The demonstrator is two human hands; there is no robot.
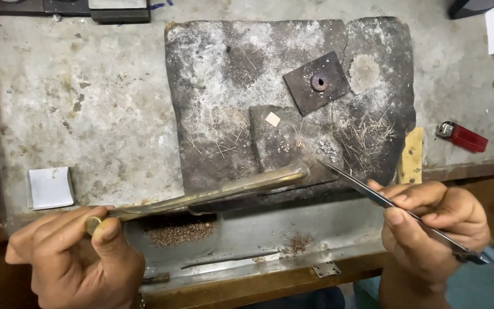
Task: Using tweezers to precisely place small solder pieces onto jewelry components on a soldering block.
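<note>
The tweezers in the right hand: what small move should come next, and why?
Probably lower the tweezers tip slightly onto the tiny pieces on the dark slab. The tip hovers just beside them, and the brass pipe in the left hand already points to the same spot.

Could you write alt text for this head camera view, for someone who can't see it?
Over a scorched dark slab, the left hand holds a brass blowpipe and the right hand holds tweezers, both tips meeting near tiny metal bits. A red lighter lies nearby.
</note>
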